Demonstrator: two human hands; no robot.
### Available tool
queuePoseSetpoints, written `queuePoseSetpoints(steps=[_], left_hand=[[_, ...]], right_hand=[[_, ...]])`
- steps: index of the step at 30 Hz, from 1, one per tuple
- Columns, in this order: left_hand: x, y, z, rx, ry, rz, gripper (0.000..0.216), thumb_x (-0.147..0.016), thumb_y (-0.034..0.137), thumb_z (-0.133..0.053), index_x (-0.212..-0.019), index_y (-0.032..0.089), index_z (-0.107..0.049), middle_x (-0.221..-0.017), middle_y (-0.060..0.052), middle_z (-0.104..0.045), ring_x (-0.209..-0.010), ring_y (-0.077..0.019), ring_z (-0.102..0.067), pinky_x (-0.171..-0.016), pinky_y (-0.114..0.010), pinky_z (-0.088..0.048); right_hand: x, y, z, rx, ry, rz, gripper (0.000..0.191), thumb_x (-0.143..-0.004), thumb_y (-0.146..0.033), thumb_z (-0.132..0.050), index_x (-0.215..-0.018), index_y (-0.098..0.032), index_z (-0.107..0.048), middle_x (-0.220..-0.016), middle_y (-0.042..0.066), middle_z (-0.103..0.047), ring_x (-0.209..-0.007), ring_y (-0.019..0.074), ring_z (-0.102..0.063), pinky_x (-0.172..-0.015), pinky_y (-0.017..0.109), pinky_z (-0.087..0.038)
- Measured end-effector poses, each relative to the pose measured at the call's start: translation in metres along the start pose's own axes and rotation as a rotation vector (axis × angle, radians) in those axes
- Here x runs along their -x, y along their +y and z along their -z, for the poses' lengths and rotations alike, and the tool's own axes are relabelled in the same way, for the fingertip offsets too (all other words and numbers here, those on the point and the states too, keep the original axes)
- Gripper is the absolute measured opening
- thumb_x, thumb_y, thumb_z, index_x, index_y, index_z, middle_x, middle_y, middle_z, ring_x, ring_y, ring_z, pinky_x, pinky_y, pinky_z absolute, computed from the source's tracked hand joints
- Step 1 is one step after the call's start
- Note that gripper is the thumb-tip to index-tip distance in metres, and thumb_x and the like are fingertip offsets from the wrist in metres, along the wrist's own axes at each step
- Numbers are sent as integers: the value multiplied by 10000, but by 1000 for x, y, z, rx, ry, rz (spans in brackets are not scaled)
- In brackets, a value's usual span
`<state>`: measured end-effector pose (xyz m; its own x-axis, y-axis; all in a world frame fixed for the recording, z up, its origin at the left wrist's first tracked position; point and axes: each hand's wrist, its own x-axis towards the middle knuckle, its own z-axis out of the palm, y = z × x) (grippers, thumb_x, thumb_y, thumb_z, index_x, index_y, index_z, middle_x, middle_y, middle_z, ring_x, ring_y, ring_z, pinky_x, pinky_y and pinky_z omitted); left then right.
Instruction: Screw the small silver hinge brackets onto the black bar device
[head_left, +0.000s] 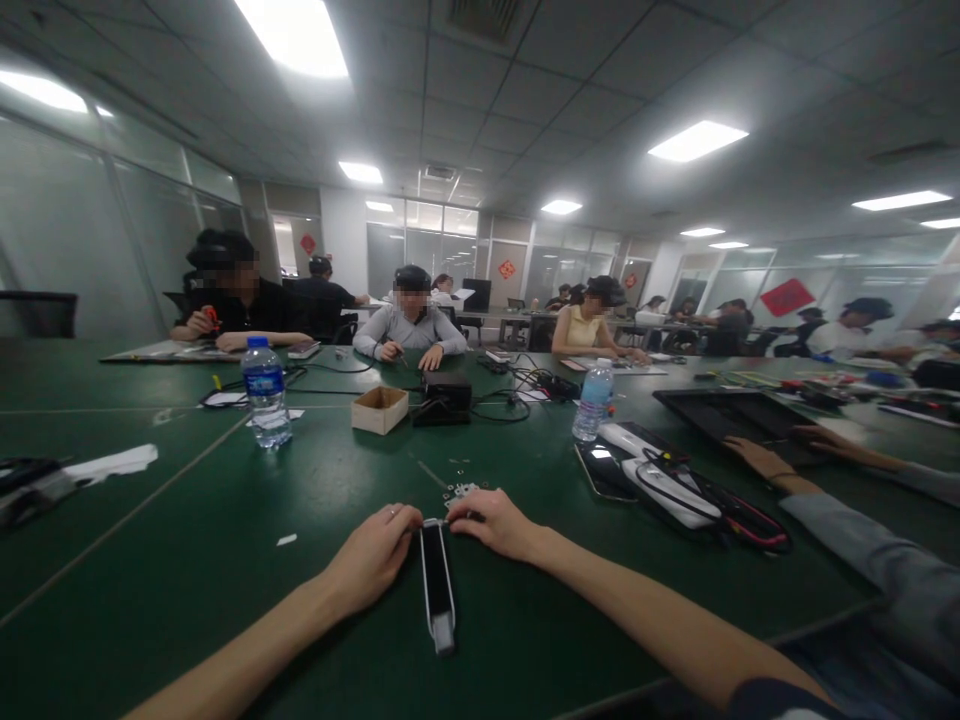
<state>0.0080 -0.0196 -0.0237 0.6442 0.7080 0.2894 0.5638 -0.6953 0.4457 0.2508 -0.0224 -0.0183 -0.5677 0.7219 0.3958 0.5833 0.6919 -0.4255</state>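
Note:
A long narrow object with a black middle and pale edges lies on the table, its near end a light grey block. At its far left corner is my left hand, fingers curled together and seeming to hold that edge. My right hand is bent at the far right corner, thumb and fingertips drawn together; what they pinch, if anything, is too small to make out. Just beyond my right fingers sits a small pile of metal pieces that look like nuts, partly hidden by that hand.
On the green table stand two water bottles, an open box and a black device with cables. At right lie a phone, a white-and-black pouch and a neighbour's hands on a black panel.

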Motion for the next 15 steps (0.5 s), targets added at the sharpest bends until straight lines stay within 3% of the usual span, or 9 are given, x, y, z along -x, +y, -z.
queuePoseSetpoints(steps=[15], left_hand=[[-3, -2, -5, -12, 10, -3, 222, -915, 161, -374, -1034, 210, -556, -987, -51, -606, -911, -202, -573, -831, -327, -472]], right_hand=[[-2, 3, -6, 58, 3, 44, 159, -891, -237, -622, -1037, -185, -659, -969, 50, -702, -916, 172, -634, -856, 297, -496]])
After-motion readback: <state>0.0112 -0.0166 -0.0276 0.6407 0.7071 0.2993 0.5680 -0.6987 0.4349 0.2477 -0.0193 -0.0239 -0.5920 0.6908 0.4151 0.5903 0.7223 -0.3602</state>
